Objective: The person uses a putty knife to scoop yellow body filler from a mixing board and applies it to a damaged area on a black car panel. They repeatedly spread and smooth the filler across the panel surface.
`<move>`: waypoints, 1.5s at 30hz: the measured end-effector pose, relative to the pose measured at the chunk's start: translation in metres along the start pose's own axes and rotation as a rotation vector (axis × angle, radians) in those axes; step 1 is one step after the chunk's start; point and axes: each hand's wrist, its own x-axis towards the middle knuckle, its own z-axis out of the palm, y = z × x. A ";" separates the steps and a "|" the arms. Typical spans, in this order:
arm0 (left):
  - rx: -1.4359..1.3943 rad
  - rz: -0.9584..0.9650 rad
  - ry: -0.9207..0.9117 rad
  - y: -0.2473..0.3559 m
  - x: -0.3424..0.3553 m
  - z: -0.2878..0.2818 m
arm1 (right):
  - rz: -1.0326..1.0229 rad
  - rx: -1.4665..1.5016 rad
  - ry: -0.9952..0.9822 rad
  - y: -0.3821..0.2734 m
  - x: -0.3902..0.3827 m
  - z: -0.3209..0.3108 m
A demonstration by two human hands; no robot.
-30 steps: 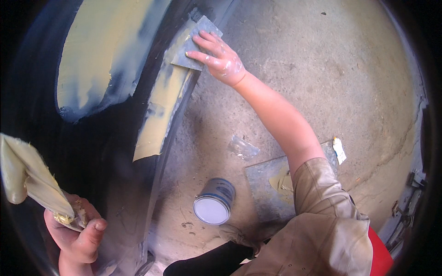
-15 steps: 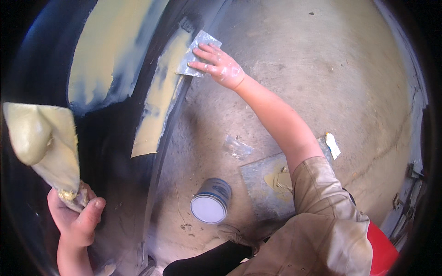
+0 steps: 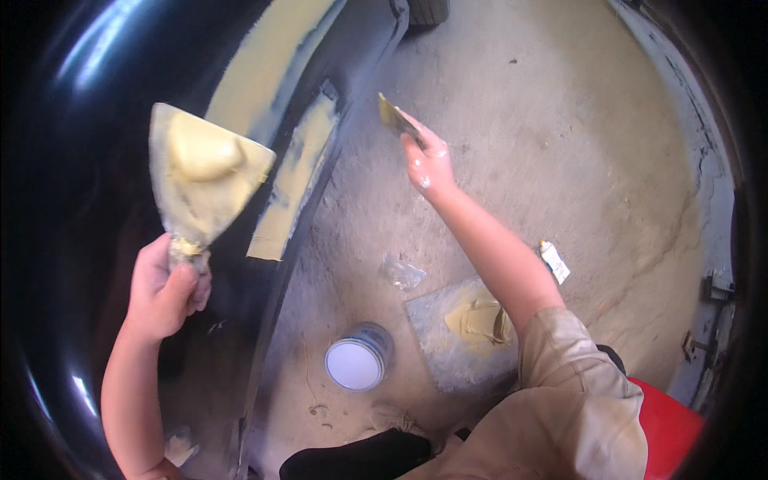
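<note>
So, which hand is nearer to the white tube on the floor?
Right. The right hand is up-left of the white tube in the picture; the left hand is much farther left, over the dark panel.

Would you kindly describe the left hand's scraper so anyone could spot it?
Find the dark, glossy panel at left. In front of it, the left hand holds a fan-shaped scraper. Unlike the thin plate in the right hand, it bears a rounded mound of yellowish paste.
</note>
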 end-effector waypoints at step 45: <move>-0.512 0.023 -0.105 -0.215 -0.089 0.147 | -0.244 -0.422 -1.041 -0.208 -0.140 -0.012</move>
